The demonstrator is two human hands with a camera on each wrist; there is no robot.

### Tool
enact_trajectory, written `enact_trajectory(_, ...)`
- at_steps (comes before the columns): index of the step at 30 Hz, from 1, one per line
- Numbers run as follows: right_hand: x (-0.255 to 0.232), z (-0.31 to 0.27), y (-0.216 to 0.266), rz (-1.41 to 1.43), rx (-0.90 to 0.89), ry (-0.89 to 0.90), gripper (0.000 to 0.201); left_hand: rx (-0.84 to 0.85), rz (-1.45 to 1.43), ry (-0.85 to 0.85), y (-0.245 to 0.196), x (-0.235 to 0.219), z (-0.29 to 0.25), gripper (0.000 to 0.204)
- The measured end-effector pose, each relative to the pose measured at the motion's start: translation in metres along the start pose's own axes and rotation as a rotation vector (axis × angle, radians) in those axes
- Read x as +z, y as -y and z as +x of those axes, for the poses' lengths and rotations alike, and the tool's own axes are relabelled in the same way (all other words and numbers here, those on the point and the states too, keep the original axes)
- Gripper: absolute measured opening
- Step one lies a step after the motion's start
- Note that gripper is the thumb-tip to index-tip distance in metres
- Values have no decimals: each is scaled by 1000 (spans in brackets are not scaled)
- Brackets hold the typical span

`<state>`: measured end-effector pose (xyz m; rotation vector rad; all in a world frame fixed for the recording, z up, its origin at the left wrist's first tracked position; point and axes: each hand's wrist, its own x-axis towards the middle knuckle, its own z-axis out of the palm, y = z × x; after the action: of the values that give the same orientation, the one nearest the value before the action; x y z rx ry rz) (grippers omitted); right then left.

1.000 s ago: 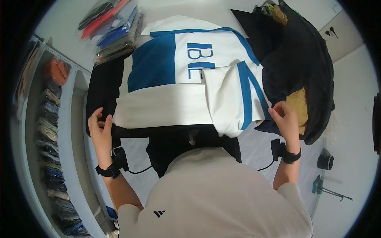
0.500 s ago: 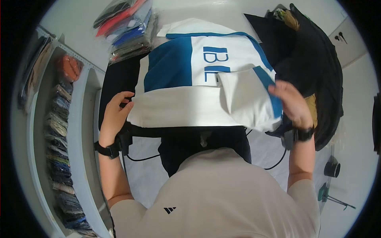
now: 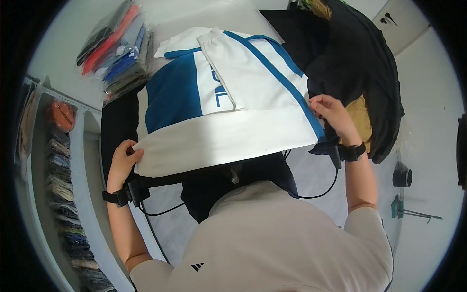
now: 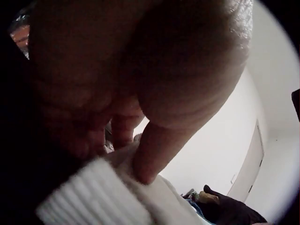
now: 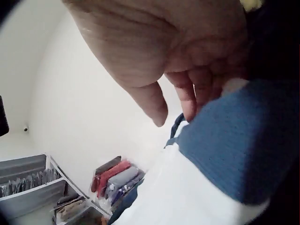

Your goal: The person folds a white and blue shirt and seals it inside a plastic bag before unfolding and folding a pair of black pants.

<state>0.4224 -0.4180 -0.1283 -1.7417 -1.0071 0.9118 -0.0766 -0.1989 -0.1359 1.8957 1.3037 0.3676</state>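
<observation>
A white and blue garment [image 3: 253, 131] with blue lettering lies folded in front of the person. Its sleeve [image 3: 262, 82] lies slantwise over part of the lettering, a blue stripe along its right side. The left hand [image 3: 122, 163] pinches the garment's near left corner; in the left wrist view the thumb of that hand [image 4: 140, 70] presses on white cloth beside a ribbed edge [image 4: 93, 197]. At the garment's right edge is the right hand [image 3: 335, 117]. In the right wrist view this hand [image 5: 164, 42] has its thumb apart from the fingers, whose tips are beside the blue band [image 5: 234, 140].
Bagged folded clothes [image 3: 116, 48] lie at the back left. Dark cloth [image 3: 360, 63] is heaped on the right, with a mustard piece [image 3: 359, 121] near the right hand. A shelf [image 3: 87, 185] of packed clothes stands on the left.
The sleeve, bunched at the near right before, now lies flatter and farther up across the lettering. The left hand has taken hold of the corner. The right hand has moved to the garment's right edge.
</observation>
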Motion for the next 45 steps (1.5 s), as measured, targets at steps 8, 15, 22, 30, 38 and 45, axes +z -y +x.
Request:
enact_trajectory(8, 14, -1, -27, -209, -101, -100, 15, -25, -278, 20, -6, 3, 6, 17)
enact_trajectory(15, 14, 2, -23, -319, -95, -205, 27, -47, -233, 4, -8, 8, 9, 19)
enact_trajectory(22, 16, 23, 16, -507, -16, -103, 46, -32, -253, 118, -7, 6, 11, 18)
enact_trajectory(30, 10, 39, -5, -201, -29, -18, 10, -19, -344, -12, 5, 11, 7, 22)
enact_trajectory(38, -26, -38, -21, -209, -56, -207, 19, -31, -221, -193, 16, 16, -29, 38)
enact_trajectory(45, 17, -62, -41, -434, -349, -367, 16, 80, -218, -345, 13, 46, -38, 38)
